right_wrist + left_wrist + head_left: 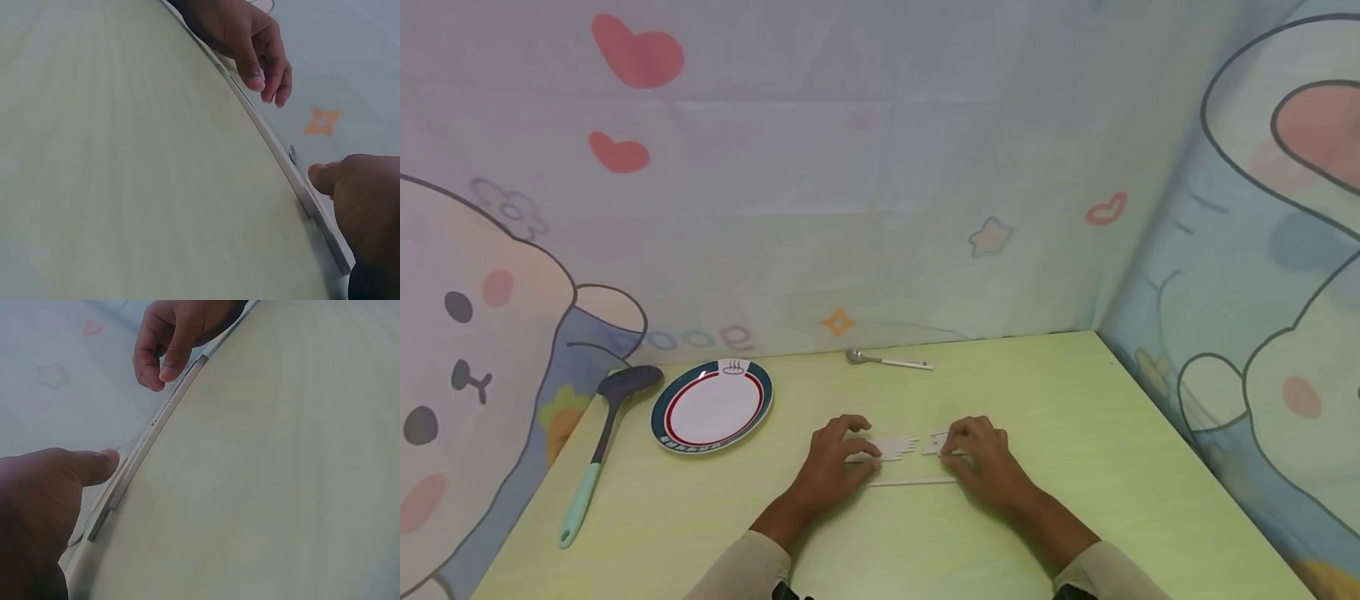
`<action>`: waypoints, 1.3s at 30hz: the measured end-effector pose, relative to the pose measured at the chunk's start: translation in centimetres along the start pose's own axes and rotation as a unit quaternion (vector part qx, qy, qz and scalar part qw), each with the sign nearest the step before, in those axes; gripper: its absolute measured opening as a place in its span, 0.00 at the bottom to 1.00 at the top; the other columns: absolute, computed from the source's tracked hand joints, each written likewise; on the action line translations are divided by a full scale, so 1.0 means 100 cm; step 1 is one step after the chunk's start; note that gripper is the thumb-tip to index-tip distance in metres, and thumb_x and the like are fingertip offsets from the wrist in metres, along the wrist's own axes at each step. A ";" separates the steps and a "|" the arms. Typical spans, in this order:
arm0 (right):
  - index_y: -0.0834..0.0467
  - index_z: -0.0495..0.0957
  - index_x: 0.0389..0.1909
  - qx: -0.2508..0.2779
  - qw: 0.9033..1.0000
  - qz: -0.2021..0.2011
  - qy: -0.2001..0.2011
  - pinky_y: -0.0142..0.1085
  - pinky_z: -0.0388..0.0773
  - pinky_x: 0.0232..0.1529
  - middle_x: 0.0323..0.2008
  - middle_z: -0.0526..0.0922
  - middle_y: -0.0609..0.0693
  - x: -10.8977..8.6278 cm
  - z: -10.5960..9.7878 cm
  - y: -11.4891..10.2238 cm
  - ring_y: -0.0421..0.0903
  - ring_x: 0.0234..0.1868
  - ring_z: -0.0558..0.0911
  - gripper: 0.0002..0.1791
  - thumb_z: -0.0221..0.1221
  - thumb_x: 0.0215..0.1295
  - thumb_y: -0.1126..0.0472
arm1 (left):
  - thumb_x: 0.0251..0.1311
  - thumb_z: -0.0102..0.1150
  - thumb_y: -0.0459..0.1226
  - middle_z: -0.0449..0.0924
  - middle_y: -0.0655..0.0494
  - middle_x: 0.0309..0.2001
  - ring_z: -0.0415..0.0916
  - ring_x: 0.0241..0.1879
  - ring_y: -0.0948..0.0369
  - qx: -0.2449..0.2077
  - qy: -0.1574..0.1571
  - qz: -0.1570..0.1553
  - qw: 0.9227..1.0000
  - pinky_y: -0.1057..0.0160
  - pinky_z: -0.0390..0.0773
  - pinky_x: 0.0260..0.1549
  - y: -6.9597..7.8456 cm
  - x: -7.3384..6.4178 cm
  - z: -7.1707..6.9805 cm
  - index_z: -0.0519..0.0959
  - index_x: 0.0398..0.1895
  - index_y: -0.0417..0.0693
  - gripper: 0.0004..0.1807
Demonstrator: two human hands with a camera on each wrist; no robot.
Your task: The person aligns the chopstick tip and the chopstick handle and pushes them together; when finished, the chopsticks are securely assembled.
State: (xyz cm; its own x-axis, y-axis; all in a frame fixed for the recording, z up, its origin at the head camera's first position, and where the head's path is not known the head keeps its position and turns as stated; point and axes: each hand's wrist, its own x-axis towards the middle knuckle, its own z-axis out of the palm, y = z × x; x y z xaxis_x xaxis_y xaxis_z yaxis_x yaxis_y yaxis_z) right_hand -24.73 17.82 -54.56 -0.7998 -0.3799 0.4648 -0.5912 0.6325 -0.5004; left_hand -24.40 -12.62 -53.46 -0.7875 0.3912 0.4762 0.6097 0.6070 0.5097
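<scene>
Two groups of flat white strips lie on the table between the hands, with a narrow gap between them. The left group (897,447) has staggered ends, and the left hand (833,463) is over its left part, thumb and fingers bent and apart. The right hand (988,460) covers much of the smaller right group (934,442), its fingers loosely curled. Nearer the person, a long thin white strip (912,482) runs between both hands. In the left wrist view the strips (157,425) appear edge-on, below the right hand's fingertips (167,374). Nothing shows between the fingertips.
A plate (715,408) with a dark green rim and a red ring stands at the back left. Beside it lies a black ladle (597,450) with a mint handle. A small spoon (891,361) is near the back edge, before a printed cloth wall (880,167).
</scene>
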 end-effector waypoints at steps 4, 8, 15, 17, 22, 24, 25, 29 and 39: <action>0.44 0.87 0.37 0.011 1.000 0.019 0.002 0.52 0.60 0.58 0.53 0.81 0.43 0.004 0.002 0.007 0.46 0.59 0.75 0.10 0.74 0.68 0.64 | 0.64 0.76 0.33 0.81 0.45 0.60 0.76 0.64 0.46 -0.007 -0.002 -0.004 1.000 0.34 0.68 0.61 -0.001 0.005 0.002 0.91 0.36 0.50 0.02; 0.44 0.86 0.35 0.013 0.999 0.037 -0.002 0.53 0.60 0.58 0.53 0.82 0.45 0.005 0.002 0.007 0.48 0.60 0.75 0.10 0.74 0.67 0.64 | 0.63 0.77 0.33 0.81 0.45 0.59 0.77 0.61 0.46 0.000 0.001 -0.003 1.000 0.35 0.70 0.59 -0.002 0.007 0.003 0.91 0.33 0.50 0.03; 0.44 0.86 0.33 0.011 0.999 0.043 0.002 0.53 0.61 0.56 0.52 0.82 0.45 0.007 0.002 0.003 0.50 0.58 0.76 0.11 0.75 0.66 0.65 | 0.61 0.77 0.32 0.82 0.46 0.57 0.78 0.58 0.48 0.021 0.009 0.003 1.000 0.36 0.72 0.55 -0.005 0.007 0.005 0.91 0.31 0.51 0.04; 0.44 0.86 0.33 0.011 0.999 0.045 0.003 0.54 0.61 0.56 0.52 0.82 0.45 0.007 0.002 0.003 0.50 0.58 0.76 0.12 0.75 0.66 0.65 | 0.61 0.77 0.32 0.82 0.47 0.57 0.78 0.58 0.48 0.023 0.009 0.001 1.000 0.37 0.72 0.55 -0.005 0.008 0.005 0.91 0.31 0.51 0.04; 0.44 0.84 0.33 0.011 0.999 0.050 -0.009 0.55 0.61 0.57 0.53 0.82 0.46 0.007 0.002 0.002 0.50 0.59 0.75 0.12 0.73 0.68 0.65 | 0.59 0.79 0.33 0.83 0.48 0.56 0.79 0.58 0.48 0.024 0.001 -0.014 1.000 0.39 0.72 0.54 -0.006 0.008 0.005 0.91 0.29 0.52 0.06; 0.44 0.83 0.33 0.006 0.999 0.048 -0.015 0.56 0.62 0.58 0.54 0.82 0.47 0.007 0.002 0.002 0.50 0.60 0.75 0.12 0.72 0.69 0.64 | 0.60 0.79 0.33 0.83 0.48 0.57 0.78 0.59 0.47 0.021 -0.004 -0.021 1.000 0.38 0.71 0.55 -0.007 0.007 0.005 0.90 0.29 0.52 0.06; 0.44 0.82 0.34 0.004 0.999 0.047 -0.018 0.57 0.62 0.58 0.54 0.81 0.47 0.007 0.003 0.002 0.51 0.60 0.74 0.11 0.71 0.70 0.64 | 0.60 0.79 0.33 0.83 0.48 0.57 0.78 0.59 0.47 0.019 -0.007 -0.025 0.999 0.38 0.71 0.55 -0.007 0.007 0.005 0.90 0.29 0.52 0.06; 0.45 0.80 0.35 -0.003 0.999 0.042 -0.019 0.59 0.61 0.60 0.55 0.80 0.48 0.007 0.003 0.001 0.51 0.61 0.73 0.11 0.69 0.72 0.64 | 0.63 0.78 0.34 0.81 0.50 0.60 0.75 0.63 0.47 0.007 -0.024 -0.038 0.999 0.38 0.67 0.58 -0.007 0.007 0.006 0.88 0.29 0.52 0.07; 0.49 0.76 0.45 0.015 1.000 0.024 0.001 0.56 0.54 0.63 0.52 0.82 0.49 0.005 0.006 -0.005 0.51 0.61 0.77 0.04 0.62 0.78 0.62 | 0.71 0.71 0.35 0.85 0.54 0.46 0.81 0.48 0.57 0.005 -0.005 -0.007 1.000 0.52 0.75 0.52 0.001 0.007 0.004 0.84 0.39 0.49 0.03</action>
State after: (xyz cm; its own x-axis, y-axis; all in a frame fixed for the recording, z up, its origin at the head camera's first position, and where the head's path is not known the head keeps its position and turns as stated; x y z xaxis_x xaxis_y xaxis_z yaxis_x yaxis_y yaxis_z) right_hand -24.87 16.86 -54.53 -0.8275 -0.3472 0.4411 -0.5543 0.6298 -0.5441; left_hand -24.94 -11.97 -53.32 -0.7966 0.3894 0.4623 0.5979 0.6198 0.5082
